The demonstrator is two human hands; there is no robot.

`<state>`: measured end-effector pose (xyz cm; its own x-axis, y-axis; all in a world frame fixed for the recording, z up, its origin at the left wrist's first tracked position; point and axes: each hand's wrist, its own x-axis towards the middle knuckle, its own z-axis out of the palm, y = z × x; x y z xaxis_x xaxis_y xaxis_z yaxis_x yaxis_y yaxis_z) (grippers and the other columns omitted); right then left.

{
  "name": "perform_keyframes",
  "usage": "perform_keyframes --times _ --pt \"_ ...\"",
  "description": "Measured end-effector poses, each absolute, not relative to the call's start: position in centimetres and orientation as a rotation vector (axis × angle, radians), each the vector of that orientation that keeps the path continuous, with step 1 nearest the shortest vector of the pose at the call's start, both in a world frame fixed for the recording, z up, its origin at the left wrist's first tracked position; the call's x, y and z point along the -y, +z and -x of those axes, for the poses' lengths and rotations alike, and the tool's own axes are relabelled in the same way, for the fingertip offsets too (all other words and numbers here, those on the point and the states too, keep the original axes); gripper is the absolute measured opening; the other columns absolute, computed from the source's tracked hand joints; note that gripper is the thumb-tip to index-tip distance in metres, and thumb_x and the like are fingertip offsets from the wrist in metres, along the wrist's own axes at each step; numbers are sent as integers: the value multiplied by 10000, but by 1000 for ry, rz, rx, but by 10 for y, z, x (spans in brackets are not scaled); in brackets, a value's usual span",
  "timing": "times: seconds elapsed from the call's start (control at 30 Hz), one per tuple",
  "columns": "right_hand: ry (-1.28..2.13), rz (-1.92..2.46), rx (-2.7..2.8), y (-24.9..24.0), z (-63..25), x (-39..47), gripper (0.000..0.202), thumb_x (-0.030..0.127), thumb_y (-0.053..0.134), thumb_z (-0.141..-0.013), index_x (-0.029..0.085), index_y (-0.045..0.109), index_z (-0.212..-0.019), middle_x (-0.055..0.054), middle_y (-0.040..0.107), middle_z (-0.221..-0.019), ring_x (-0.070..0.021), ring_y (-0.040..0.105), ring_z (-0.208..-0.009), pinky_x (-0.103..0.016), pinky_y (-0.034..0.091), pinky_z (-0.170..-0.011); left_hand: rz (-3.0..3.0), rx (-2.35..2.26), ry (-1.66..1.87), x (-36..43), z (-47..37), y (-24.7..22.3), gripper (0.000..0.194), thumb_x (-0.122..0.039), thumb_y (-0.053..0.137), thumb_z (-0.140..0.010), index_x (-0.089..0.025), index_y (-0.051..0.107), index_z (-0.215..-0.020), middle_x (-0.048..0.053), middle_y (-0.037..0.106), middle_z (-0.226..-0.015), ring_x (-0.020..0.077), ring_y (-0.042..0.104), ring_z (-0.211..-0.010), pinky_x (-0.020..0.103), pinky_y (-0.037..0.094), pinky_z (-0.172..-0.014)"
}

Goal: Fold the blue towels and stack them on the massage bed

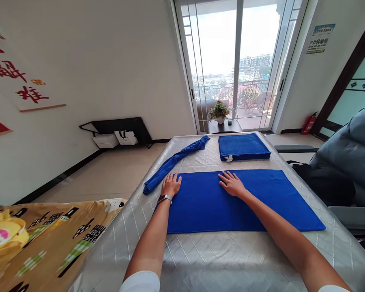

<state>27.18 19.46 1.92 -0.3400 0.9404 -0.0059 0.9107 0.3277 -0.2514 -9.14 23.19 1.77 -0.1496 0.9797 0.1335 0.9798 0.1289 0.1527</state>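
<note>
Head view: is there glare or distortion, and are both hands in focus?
Head view: the glass door glares nearly white near the top; wide-angle stretch shows toward the edges; left hand and right hand look sharp against the blue cloth.

"Where does your light come from?"

"Daylight, through the glass door (211, 52) ahead of me; the sky (215, 36) behind it burns out to white and the far buildings (255, 63) look hazy."

"And further indoors?"

"Dimmer. The wall (109, 61) to my left is a flat grey, while the silver table cover (219, 259) throws back a soft sheen."

"Sharp?"

"My left hand (170, 185) and right hand (232, 185) look crisp on the evenly lit blue cloth (207, 207). Towards the borders the wide view stretches my forearms (152, 239) and tips the dark doorframe (347, 73)."
</note>
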Motion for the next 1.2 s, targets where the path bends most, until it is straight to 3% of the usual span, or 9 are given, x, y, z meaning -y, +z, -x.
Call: perform_keyframes --times 0.2,0.33,0.6,0.7,0.83,0.9,0.97,1.07,1.2 --pt "143 2058 2266 -4 -440 -192 639 543 219 -1057 300 268 -1646 -13 224 -1707 -241 169 -1583 -478 141 -1283 2061 2333 -338 -232 92 17 615 -478 318 -1049 -177 420 -1575 115 346 -1665 271 251 -1564 466 152 -1278" --pt "78 2242 2109 -16 -534 -192 643 449 226 -1056 179 314 -1632 -89 277 -1689 -264 219 -1569 -467 198 -1275 2060 2330 -328 -234 92 16 612 -477 312 -1049 -173 434 -1566 126 354 -1660 277 262 -1559 473 159 -1274" --pt "53 2196 2073 -22 -546 -193 639 418 229 -1054 126 348 -1610 -118 311 -1673 -263 243 -1562 -462 216 -1276 1998 2110 -466 -225 86 26 567 -392 312 -1047 -127 499 -1512 151 362 -1648 322 228 -1561 513 181 -1262" --pt "61 2184 2065 -19 -543 -192 636 420 239 -1053 129 359 -1605 -117 319 -1670 -261 257 -1557 -449 217 -1277 2008 1952 -586 -216 64 38 510 -332 333 -1034 -97 584 -1410 180 455 -1572 333 355 -1491 496 263 -1233" --pt "59 2207 2069 -15 -541 -189 636 420 236 -1056 128 350 -1610 -116 312 -1673 -269 261 -1555 -438 196 -1280 2325 1815 -688 -189 -25 51 352 -262 418 -1011 -167 683 -1223 136 668 -1260 290 604 -1200 437 455 -1074" --pt "50 2239 2085 -12 -538 -188 637 417 222 -1062 129 323 -1621 -111 291 -1682 -262 249 -1560 -426 183 -1280 2751 1494 -645 -165 -95 51 282 -254 452 -1022 -208 716 -1112 91 698 -1141 235 646 -1094 383 491 -1018" --pt "49 2259 2112 -8 -536 -189 634 417 228 -1063 131 320 -1622 -111 295 -1682 -257 261 -1555 -410 196 -1273 3075 1009 -588 -135 -170 48 261 -337 492 -1043 -236 722 -1117 77 681 -1179 201 648 -1076 348 494 -1000" --pt "49 2261 2135 3 -538 -194 587 404 298 -1052 180 412 -1583 -102 378 -1646 -259 356 -1511 -414 278 -1233 3230 559 -485 -90 -274 38 360 -501 523 -1028 -241 690 -1212 77 685 -1142 201 668 -998 341 523 -913" --pt "-15 2320 2050 21 -550 -203 467 280 370 -1013 182 645 -1378 -159 556 -1495 -313 513 -1365 -471 406 -1106 3205 562 -379 -54 -369 26 551 -668 526 -961 -183 694 -1161 105 698 -1034 256 689 -916 371 554 -766"
